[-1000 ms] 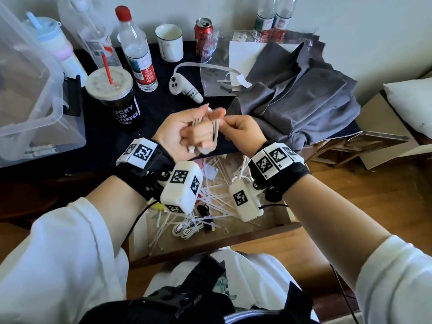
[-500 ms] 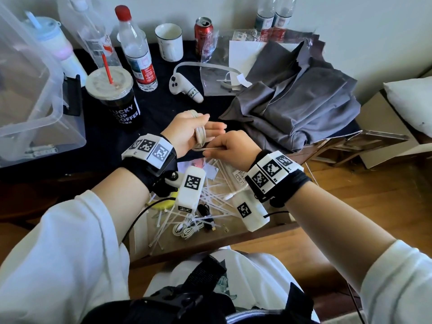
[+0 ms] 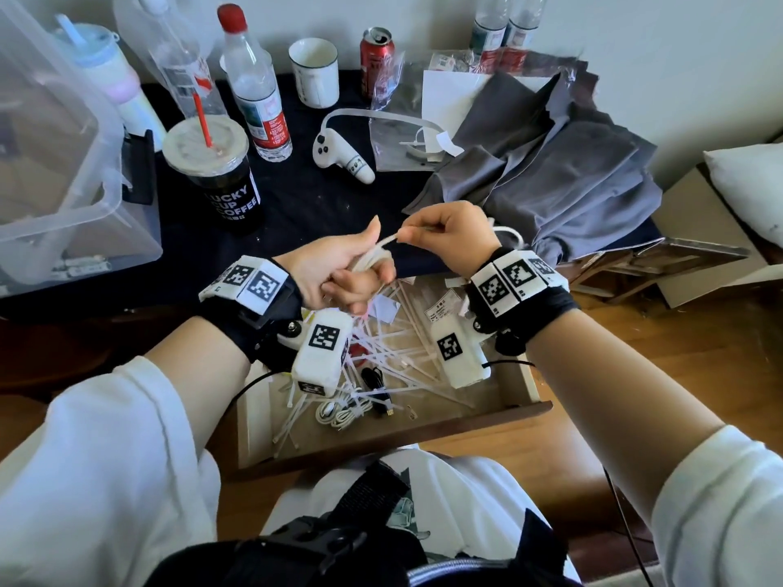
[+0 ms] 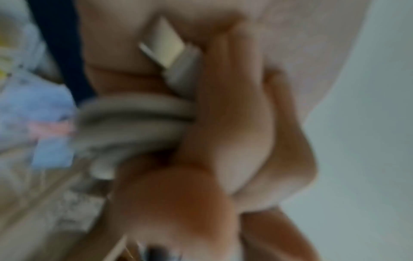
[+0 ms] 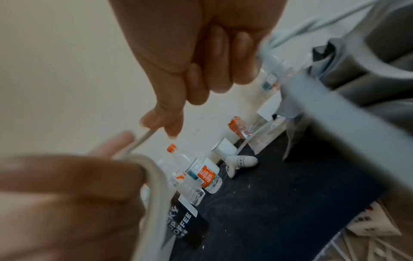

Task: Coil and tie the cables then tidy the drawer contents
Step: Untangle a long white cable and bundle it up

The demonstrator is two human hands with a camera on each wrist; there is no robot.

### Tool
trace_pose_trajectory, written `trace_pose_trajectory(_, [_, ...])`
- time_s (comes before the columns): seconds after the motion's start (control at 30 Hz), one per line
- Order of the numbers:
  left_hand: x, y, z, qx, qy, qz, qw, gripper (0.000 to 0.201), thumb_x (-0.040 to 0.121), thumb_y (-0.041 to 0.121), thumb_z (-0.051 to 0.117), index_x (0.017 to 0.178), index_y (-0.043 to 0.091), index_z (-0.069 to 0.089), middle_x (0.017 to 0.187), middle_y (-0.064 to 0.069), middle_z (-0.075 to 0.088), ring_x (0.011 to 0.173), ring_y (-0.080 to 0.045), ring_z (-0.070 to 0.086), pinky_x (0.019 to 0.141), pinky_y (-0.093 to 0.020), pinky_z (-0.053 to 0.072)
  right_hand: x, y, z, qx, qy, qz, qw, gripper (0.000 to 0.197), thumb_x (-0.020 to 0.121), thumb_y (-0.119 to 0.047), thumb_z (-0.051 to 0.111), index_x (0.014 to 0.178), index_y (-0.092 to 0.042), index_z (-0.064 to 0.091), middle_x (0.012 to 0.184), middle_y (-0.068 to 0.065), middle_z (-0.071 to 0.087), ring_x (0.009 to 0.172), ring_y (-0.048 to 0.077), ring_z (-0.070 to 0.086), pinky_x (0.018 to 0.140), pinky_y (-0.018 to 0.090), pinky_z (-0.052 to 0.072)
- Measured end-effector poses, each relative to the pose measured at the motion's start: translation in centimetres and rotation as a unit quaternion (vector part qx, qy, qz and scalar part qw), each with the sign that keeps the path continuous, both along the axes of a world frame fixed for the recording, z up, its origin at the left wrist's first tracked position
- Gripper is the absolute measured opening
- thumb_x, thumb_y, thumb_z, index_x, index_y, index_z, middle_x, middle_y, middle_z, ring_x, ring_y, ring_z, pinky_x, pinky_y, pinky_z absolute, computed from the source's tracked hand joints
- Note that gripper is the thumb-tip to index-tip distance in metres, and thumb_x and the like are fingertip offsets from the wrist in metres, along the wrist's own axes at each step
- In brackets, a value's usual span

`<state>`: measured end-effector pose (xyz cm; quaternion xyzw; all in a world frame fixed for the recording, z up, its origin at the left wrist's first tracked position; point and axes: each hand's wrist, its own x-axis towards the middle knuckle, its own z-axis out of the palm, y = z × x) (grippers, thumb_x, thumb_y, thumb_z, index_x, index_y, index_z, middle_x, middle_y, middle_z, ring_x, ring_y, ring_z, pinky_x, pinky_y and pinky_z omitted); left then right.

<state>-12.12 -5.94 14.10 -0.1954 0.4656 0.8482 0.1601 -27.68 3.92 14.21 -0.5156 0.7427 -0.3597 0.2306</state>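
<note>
Item: white cable [image 3: 373,258], coiled in my left hand [image 3: 334,273], fingers curled round the loops above the open drawer [image 3: 521,383]. My right hand [image 3: 449,235], up and to the right of the coil, has its grip pinched on a thin white strand [image 5: 143,139], cable end or tie I cannot tell, which runs slantwise between the hands. Drawer holds: loose white zip ties [image 3: 402,358], one tied white cable bundle [image 3: 339,410], a black cable [image 3: 375,387]

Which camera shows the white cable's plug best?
The left wrist view: the plug fills the frame, sticking out above the cable coiled on the left hand. Head and right wrist views show only cable, no plug.
</note>
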Motion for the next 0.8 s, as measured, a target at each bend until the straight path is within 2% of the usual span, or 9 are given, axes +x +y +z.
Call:
trace_pose_trajectory(0.07, [-0.1, -0.1, 0.4, 0.069, 0.083, 0.048, 0.993, 0.06, 0.091, 0.052, 0.023, 0.068, 0.014, 0.064, 0.036, 0.01, 0.019, 0.027, -0.006, 0.016, 0.046, -0.019, 0.045, 0.2, 0.0, -0.3, 0.001, -0.011, 0.01, 1.0, 0.013, 0.089, -0.026, 0.061, 0.083, -0.022, 0.072, 0.061, -0.019, 0.058, 0.06, -0.006, 0.05, 0.064, 0.012, 0.037])
trace_pose_trajectory(0.1, [-0.4, -0.2, 0.6, 0.103, 0.121, 0.073, 0.985, 0.055, 0.091, 0.047, 0.026, 0.071, 0.014, 0.065, 0.039, 0.009, 0.017, 0.03, -0.008, 0.015, 0.048, -0.019, 0.045, 0.5, 0.0, -0.5, -0.002, -0.016, 0.011, 1.0, 0.018, 0.092, -0.024, 0.058, 0.087, -0.015, 0.073, 0.064, -0.02, 0.06, 0.063, -0.006, 0.05, 0.066, 0.013, 0.038])
trace_pose_trajectory(0.2, [-1.4, -0.1, 1.3, 0.174, 0.201, 0.158, 0.951, 0.041, 0.092, 0.034, 0.034, 0.082, 0.011, 0.066, 0.041, 0.008, 0.027, 0.032, -0.007, 0.025, 0.058, -0.02, 0.048, 1.0, -0.3, -0.7, -0.009, -0.021, 0.017, 1.0, 0.024, 0.095, -0.021, 0.052, 0.098, -0.005, 0.07, 0.073, 0.004, 0.06, 0.069, 0.003, 0.046, 0.07, 0.025, 0.038])
trace_pose_trajectory(0.33, [-2.9, 0.2, 1.9, 0.171, 0.209, 0.29, 0.918, 0.031, 0.094, 0.022, 0.035, 0.101, 0.006, 0.061, 0.048, 0.007, 0.043, 0.042, -0.005, 0.044, 0.069, -0.022, 0.053, 1.4, -0.4, -0.7, 0.043, 0.004, 0.047, 0.998, 0.02, 0.095, -0.019, 0.052, 0.084, -0.022, 0.068, 0.067, 0.0, 0.056, 0.06, 0.005, 0.043, 0.066, 0.027, 0.035])
trace_pose_trajectory(0.4, [-3.5, 0.1, 1.9, 0.126, 0.18, 0.346, 0.912, 0.027, 0.1, 0.018, 0.03, 0.104, 0.008, 0.055, 0.05, 0.008, 0.045, 0.045, -0.003, 0.047, 0.072, -0.022, 0.053, 1.6, -0.3, -0.7, 0.066, 0.019, 0.061, 0.996, 0.018, 0.095, -0.023, 0.052, 0.092, -0.021, 0.07, 0.072, -0.008, 0.062, 0.064, 0.003, 0.05, 0.068, 0.025, 0.039])
trace_pose_trajectory(0.47, [-4.0, -0.2, 1.7, 0.055, 0.138, 0.392, 0.908, 0.023, 0.102, 0.016, 0.031, 0.1, 0.009, 0.053, 0.05, 0.009, 0.047, 0.047, -0.003, 0.049, 0.075, -0.023, 0.052, 1.6, -0.1, -0.6, 0.095, 0.033, 0.074, 0.992, 0.019, 0.095, -0.026, 0.052, 0.096, -0.019, 0.07, 0.064, -0.016, 0.059, 0.061, 0.001, 0.051, 0.065, 0.019, 0.038])
trace_pose_trajectory(0.6, [-4.1, -0.4, 0.7, -0.043, 0.074, 0.437, 0.895, 0.013, 0.099, 0.01, 0.044, 0.093, 0.005, 0.054, 0.052, 0.004, 0.053, 0.052, -0.008, 0.055, 0.069, -0.024, 0.056, 1.7, 0.3, -0.6, 0.124, 0.076, 0.098, 0.984, 0.019, 0.093, -0.03, 0.055, 0.09, -0.019, 0.069, 0.065, -0.006, 0.058, 0.064, 0.008, 0.05, 0.068, 0.028, 0.041])
trace_pose_trajectory(0.73, [-3.8, 0.0, -0.7, -0.196, -0.008, 0.361, 0.912, 0.011, 0.099, 0.01, 0.042, 0.098, 0.008, 0.052, 0.047, 0.005, 0.06, 0.044, -0.008, 0.059, 0.049, -0.02, 0.05, 2.2, 0.4, -0.1, 0.116, 0.134, 0.119, 0.977, 0.021, 0.09, -0.032, 0.058, 0.094, -0.017, 0.072, 0.066, -0.005, 0.053, 0.068, 0.013, 0.048, 0.067, 0.026, 0.038])
trace_pose_trajectory(0.8, [-3.5, -0.1, -1.0, -0.314, -0.061, 0.262, 0.91, 0.014, 0.095, 0.008, 0.047, 0.085, 0.009, 0.057, 0.05, 0.0, 0.06, 0.048, -0.012, 0.057, 0.053, -0.022, 0.044, 2.2, 0.4, 0.3, 0.101, 0.17, 0.131, 0.971, 0.019, 0.088, -0.034, 0.06, 0.092, -0.02, 0.072, 0.071, -0.003, 0.058, 0.073, 0.015, 0.052, 0.069, 0.03, 0.042])
